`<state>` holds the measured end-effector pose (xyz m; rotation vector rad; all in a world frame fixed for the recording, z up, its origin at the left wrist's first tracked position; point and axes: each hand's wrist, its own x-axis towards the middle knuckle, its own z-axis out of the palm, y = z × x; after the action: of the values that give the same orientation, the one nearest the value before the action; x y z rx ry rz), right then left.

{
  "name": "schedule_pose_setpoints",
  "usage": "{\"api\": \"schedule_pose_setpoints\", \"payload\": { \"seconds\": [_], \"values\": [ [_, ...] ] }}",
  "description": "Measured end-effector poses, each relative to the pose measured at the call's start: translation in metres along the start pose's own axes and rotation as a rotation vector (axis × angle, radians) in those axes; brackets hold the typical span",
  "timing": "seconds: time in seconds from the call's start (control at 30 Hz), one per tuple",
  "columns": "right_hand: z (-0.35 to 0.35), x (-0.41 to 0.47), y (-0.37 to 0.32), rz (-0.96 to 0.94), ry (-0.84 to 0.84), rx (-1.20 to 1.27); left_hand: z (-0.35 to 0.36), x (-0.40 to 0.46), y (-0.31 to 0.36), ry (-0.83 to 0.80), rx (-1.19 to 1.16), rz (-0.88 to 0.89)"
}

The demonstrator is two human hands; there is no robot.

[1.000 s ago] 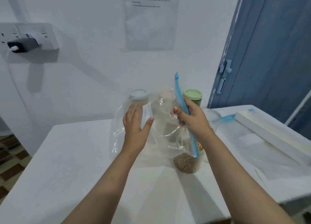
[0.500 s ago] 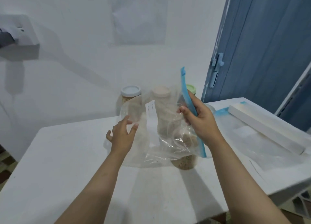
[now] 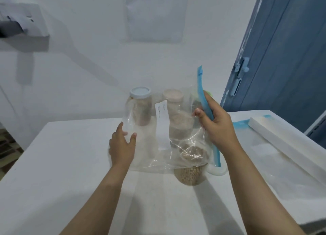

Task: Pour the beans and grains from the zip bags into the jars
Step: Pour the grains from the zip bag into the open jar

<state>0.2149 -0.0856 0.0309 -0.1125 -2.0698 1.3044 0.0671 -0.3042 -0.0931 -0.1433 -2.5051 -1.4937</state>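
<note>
Two hands on one zip bag (image 3: 158,129), held sideways above the desk (image 3: 53,164). Right hand (image 3: 217,127) fingers clamped on the blue zip strip (image 3: 204,102); left hand (image 3: 121,144) fingers spread, touching the bag's bottom edge. Beans (image 3: 193,152) pooled in the low corner over an open jar (image 3: 189,174). Pouring step, nearly drained I'd say. Next: lift the bottom edge, shake the remainder down.

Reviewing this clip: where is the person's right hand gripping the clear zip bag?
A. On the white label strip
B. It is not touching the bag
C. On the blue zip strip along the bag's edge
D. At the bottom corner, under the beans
C: the right hand has its fingers curled round the blue zip strip of the zip bag, holding it upright.
</note>
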Motion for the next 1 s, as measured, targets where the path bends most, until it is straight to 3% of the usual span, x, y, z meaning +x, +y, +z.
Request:
{"api": "schedule_pose_setpoints", "payload": {
  "seconds": [0.17,0.43,0.67,0.77,0.87,1.0],
  "values": [
    [-0.001,0.017,-0.009,-0.071,0.032,-0.053,-0.011,0.007,0.024,0.145,-0.196,0.028],
    [0.003,0.029,-0.009,0.038,0.122,0.171,-0.059,0.049,0.084,0.331,-0.333,0.27],
    [0.007,0.019,0.006,0.178,0.12,0.305,-0.091,0.065,0.121,0.252,-0.355,0.493],
    [0.004,0.009,0.011,0.204,0.144,0.24,-0.093,0.06,0.125,0.197,-0.349,0.563],
    [-0.001,0.0,0.023,0.304,0.027,0.145,-0.092,0.056,0.124,0.163,-0.358,0.589],
    [-0.009,-0.017,0.045,0.435,-0.277,-0.098,-0.091,0.054,0.121,0.173,-0.372,0.549]
  ]
}}
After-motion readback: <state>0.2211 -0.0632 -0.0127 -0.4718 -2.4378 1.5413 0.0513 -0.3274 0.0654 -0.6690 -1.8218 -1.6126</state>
